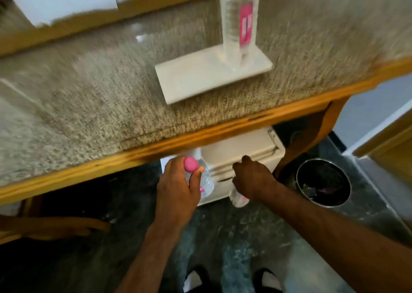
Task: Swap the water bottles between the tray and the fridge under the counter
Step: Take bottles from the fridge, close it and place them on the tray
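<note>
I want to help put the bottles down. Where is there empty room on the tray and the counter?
The white tray is bare on its near and left part; one bottle stands at its far right end. The speckled counter left of the tray is open too. Down at the fridge it is crowded: the left hand and right hand each hold a bottle.

Both hands (178, 181) (252, 179) lowered, fingers closed, gripping

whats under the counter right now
A white fridge sits under the counter, with a metal bin beside it. The left hand and right hand each hold a bottle before it. Its inside is hidden.
</note>
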